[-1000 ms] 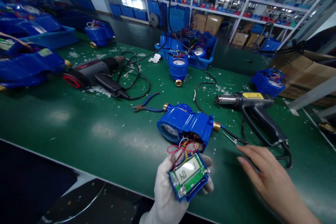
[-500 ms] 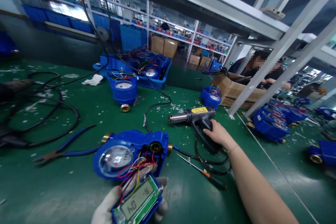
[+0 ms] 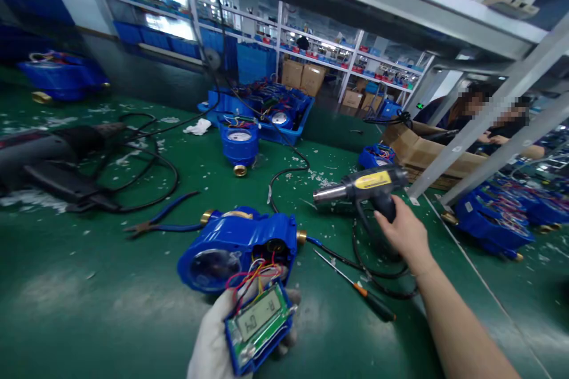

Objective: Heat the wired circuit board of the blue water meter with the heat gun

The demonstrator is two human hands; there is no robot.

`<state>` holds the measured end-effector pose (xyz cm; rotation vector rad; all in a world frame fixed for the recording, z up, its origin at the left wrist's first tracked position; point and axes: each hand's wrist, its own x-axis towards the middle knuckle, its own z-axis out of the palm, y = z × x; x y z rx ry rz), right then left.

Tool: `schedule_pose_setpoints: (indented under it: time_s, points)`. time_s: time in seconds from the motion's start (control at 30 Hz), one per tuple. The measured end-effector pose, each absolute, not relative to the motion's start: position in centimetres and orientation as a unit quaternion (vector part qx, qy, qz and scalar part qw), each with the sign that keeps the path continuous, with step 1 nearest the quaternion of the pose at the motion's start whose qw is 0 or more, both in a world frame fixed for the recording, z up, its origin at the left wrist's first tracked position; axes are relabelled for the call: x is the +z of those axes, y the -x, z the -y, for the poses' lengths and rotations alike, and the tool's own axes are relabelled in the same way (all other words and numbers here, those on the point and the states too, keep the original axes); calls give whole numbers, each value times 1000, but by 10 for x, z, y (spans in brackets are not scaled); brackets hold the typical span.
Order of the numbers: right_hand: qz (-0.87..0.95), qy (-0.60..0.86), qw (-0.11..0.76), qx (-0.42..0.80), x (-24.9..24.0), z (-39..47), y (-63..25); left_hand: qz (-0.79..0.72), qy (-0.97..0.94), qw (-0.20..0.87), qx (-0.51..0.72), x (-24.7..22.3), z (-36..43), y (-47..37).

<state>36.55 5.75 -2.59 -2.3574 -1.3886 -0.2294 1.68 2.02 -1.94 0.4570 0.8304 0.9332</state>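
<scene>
My gloved left hand (image 3: 213, 337) holds a blue display module (image 3: 260, 325) with a green circuit board and an LCD screen. Coloured wires (image 3: 253, 272) run from it into a blue water meter (image 3: 237, 246) lying on the green table (image 3: 89, 296). My bare right hand (image 3: 402, 231) grips the handle of a black heat gun (image 3: 360, 185) with a yellow label, lifted off the table, nozzle pointing left. Its black cable (image 3: 377, 266) loops below.
A screwdriver (image 3: 355, 287) lies right of the meter, blue-handled pliers (image 3: 160, 222) to its left. Another heat gun (image 3: 48, 157) and cables lie far left. A blue bin (image 3: 267, 109) of meters, another meter (image 3: 240, 142), a cardboard box (image 3: 422, 151), frame posts and seated people are behind.
My right hand reached from the table edge to the heat gun, closed on its handle and lifted it. The view swung right and up, then slightly back left.
</scene>
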Motion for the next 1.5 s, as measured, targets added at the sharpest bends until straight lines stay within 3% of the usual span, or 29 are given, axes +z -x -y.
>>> schedule_pose_setpoints:
  time_s: [0.27, 0.4, 0.6, 0.83, 1.03, 1.17, 1.5]
  points:
    - [507, 756, 313, -271, 1, 14, -363, -316, -242, 800, 449, -22, -10, -24]
    - [537, 710, 287, -355, 1, 27, -351, -303, -230, 820, 429, -24, -5, -21]
    - [575, 655, 256, -418, 8, 28, -338, -322, -364, 765, 422, -24, 3, -12]
    - [576, 669, 251, -396, 12, 34, -332, -308, -264, 795, 452, -31, 5, -4]
    - [568, 668, 247, -412, 10, 35, -328, -272, -313, 761, 499, -48, 11, -2]
    - [552, 669, 239, -435, 6, 38, -333, -253, -295, 782, 488, -43, 9, -4]
    - [577, 686, 266, -354, 2, 45, -333, -266, -253, 812, 454, -31, 5, -6]
